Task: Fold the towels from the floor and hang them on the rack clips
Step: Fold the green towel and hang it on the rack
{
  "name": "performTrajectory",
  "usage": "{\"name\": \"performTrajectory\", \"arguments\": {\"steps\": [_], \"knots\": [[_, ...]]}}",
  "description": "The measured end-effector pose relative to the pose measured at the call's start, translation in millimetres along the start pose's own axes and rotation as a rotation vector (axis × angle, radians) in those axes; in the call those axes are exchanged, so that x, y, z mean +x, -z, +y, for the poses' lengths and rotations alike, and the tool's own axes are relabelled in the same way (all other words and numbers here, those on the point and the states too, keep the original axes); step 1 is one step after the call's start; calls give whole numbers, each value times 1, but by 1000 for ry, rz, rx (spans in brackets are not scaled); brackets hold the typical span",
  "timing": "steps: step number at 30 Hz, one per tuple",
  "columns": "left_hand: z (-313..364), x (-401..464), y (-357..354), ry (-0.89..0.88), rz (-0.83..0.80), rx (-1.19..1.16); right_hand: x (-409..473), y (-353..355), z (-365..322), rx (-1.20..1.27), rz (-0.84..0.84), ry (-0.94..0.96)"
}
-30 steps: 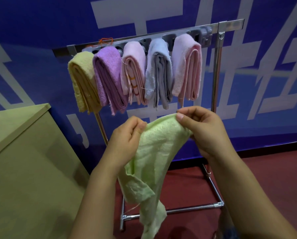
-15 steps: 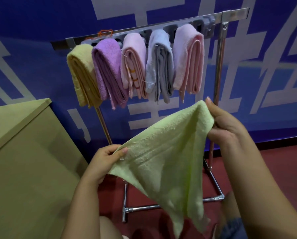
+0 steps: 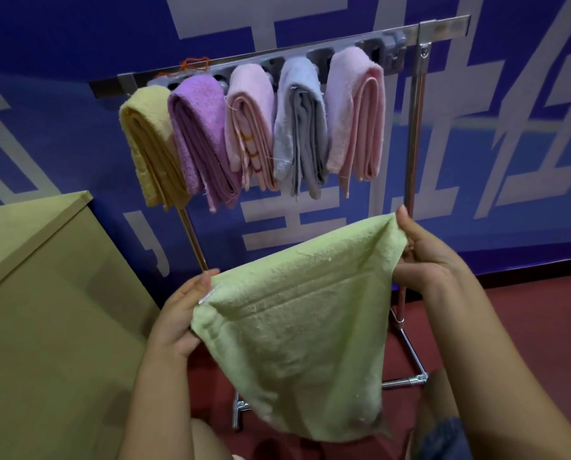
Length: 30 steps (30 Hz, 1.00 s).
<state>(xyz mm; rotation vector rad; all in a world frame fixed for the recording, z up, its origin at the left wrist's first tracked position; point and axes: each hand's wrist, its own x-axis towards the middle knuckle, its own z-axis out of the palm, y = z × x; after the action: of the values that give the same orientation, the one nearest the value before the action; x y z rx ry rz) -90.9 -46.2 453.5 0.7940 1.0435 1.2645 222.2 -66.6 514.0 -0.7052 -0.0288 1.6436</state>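
Head view, left hand [image 3: 178, 318], right hand [image 3: 423, 257] pinching green towel [image 3: 297, 330] corners

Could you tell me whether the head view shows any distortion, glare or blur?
Head view: wide-angle bending bows the rack bar; mild glare on its metal; the green towel and hanging towels are fairly sharp; forearms near the bottom edge look soft.

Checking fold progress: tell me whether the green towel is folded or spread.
Spread, not folded: the green towel hangs open, left hand and right hand each pinching an upper corner.
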Motion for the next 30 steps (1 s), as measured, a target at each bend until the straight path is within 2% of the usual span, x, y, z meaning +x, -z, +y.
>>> {"name": "performTrajectory", "arguments": {"steps": [3,5,7,9,13,16,18,21,25,30], "knots": [[8,-6,3,38,-40,-213,11,2,9,157,-73,30],[18,-13,-5,8,-69,-235,16,1,16,204,-115,44],[29,-23,-20,-29,-106,-212,13,-4,22,149,-103,67],[36,-33,-38,-63,-158,-169,5,-11,29,36,-89,136],[36,-53,-63,-99,-279,-55,-17,-19,47,-344,-210,256],[38,-66,-74,-131,-344,-10,-26,-25,57,-700,-187,486],[38,-71,-79,-170,-367,44,-32,-30,61,-745,-204,618],[38,-77,-90,-241,-318,160,-41,-35,66,-805,-237,684],[35,-82,-105,-397,-205,202,-50,-38,70,-902,-255,760],[31,-86,-115,-471,-125,196,-57,-39,72,-927,-318,740]]}}
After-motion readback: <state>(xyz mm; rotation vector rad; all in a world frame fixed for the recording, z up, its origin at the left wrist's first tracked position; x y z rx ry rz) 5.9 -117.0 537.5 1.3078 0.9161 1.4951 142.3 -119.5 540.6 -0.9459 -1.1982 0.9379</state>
